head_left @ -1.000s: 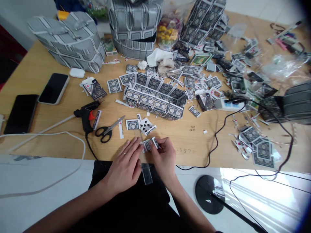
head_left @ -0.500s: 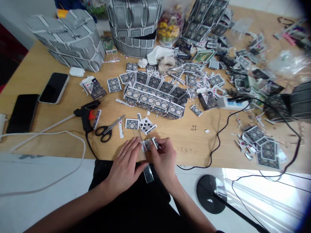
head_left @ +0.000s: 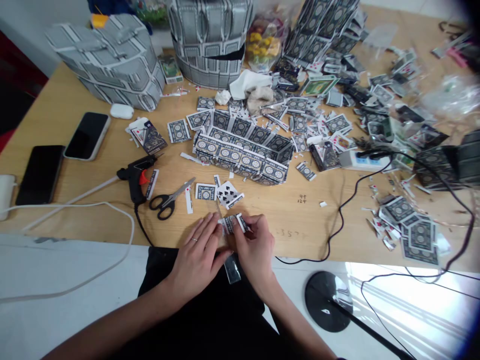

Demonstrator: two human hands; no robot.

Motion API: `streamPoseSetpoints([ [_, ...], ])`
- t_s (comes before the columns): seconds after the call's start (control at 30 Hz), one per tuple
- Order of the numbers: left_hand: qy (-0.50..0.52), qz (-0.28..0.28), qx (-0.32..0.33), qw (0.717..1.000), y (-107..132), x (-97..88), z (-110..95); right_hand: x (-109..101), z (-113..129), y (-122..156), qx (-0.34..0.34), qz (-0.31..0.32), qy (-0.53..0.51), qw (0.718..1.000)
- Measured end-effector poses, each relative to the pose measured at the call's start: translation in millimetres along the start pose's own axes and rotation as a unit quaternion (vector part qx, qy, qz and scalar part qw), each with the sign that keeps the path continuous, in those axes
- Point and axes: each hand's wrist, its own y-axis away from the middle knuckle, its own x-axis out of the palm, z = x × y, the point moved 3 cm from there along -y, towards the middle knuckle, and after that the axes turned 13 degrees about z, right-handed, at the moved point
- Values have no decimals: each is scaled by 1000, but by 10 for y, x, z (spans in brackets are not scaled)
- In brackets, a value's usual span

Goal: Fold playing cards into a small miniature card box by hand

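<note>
My left hand (head_left: 198, 252) lies flat at the table's near edge, fingers stretched out and pressing on a clear ruler (head_left: 232, 269) whose end juts over the edge. Between thumb and fingers, my right hand (head_left: 255, 245) pinches a playing card (head_left: 228, 223) with a patterned back and a bent-up end; its left part lies against the ruler. Just beyond the hands are a face-up spade card (head_left: 227, 194) with a folded edge and a face-down card (head_left: 206, 192). Scissors (head_left: 167, 204) lie to the left, partly open, near a white card strip (head_left: 189, 200).
A long open box of folded cards (head_left: 240, 155) stands mid-table. A black glue gun (head_left: 135, 177) with its cord and two phones (head_left: 87, 136) lie left. Woven card bags (head_left: 112, 65) stand behind. Card scraps, a power strip (head_left: 362, 161) and a black cable (head_left: 339, 210) are on the right.
The view has shifted slightly, so things on the table appear a little further right. Both hands keep nearly the same pose on the ruler and the playing card.
</note>
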Motion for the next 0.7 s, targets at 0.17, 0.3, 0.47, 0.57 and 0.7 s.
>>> streamPoseSetpoints([
  [0.17,6,38,-12,999,11,-57,29,-9,38,2,-7,3,17,1000],
  [0.3,-18,45,2,999,16,-92,47,12,86,30,-28,8,20,999],
  [0.47,-26,45,15,999,3,-113,57,79,149,115,-73,32,71,994],
  [0.57,-24,50,17,998,6,-109,67,124,185,170,-108,58,105,987],
  [0.7,-3,64,18,998,22,-86,87,174,241,216,-149,100,149,972],
])
